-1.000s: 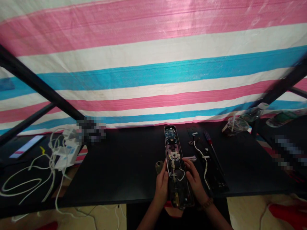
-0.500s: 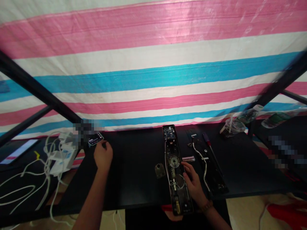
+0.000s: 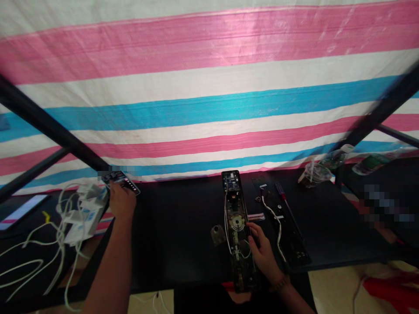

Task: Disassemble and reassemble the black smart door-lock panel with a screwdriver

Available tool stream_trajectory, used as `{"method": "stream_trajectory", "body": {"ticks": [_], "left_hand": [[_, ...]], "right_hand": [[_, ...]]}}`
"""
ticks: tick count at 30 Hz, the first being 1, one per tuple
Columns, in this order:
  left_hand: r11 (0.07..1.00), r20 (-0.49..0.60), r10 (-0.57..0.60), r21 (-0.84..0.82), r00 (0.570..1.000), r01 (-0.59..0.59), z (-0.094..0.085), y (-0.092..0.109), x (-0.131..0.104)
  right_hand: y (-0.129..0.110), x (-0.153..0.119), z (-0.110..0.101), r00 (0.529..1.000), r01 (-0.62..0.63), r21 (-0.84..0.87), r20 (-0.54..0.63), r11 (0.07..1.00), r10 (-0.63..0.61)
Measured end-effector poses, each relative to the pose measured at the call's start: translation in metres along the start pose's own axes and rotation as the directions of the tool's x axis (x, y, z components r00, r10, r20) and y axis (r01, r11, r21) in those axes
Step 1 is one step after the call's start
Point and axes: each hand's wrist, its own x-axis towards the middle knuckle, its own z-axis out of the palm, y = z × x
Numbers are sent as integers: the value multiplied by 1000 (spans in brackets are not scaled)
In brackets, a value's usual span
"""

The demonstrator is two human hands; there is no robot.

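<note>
An opened electronic door lock housing (image 3: 236, 205), long and black, lies on the desk and overhangs its front edge. It shows a circuit board at the far end, a round metal part in the middle and white wires along its left side. My right hand (image 3: 264, 250) grips its right edge between thumb and fingers. At the back left, my left hand (image 3: 122, 201) reaches to a phone (image 3: 129, 185) with a lit screen. The fingers touch the screen without grasping the phone; some are hidden. Beside the housing sits a small dark cover piece (image 3: 218, 235).
Right of the housing lie a screwdriver (image 3: 282, 194), a white cable (image 3: 279, 231) and a dark panel (image 3: 296, 250). A plastic cup (image 3: 314, 174) and bottles stand at the back right. Tangled white cables (image 3: 62, 235) and another phone (image 3: 24, 211) occupy the left. Dark frame bars flank the desk.
My left hand has moved left and slightly up, from the phone's lower right side onto its screen. My right hand keeps its hold on the door lock housing.
</note>
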Motion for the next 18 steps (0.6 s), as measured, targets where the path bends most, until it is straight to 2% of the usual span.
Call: {"method": "stream_trajectory", "body": {"ticks": [2,4,7,10,12,14,18], "left_hand": [[998,-25,8,-62,1000,-10,-3,6,-11],[990,13,44,-136,999,-41,-2,17,-36],[968,64,95,-237,993,-77,2,42,-95],[849,73,37,-529,997,7,1,76,-166],[783,90,83,-622,993,-9,-3,101,-211],[745,106,179,-664,978,-65,-9,123,-249],[678,181,369,-723,912,-131,-18,151,-301]], "right_hand": [[-1,0,0,1000,0,-3,3,1000,0],[-2,0,0,1000,2,-1,7,1000,-2],[-4,1,0,1000,3,-1,-1,1000,-3],[-5,0,1,1000,-8,8,11,1000,8],[-6,0,1,999,-28,27,26,999,27],[-7,0,2,998,-53,48,25,997,52],[-6,1,1,996,-82,52,41,995,80]]}}
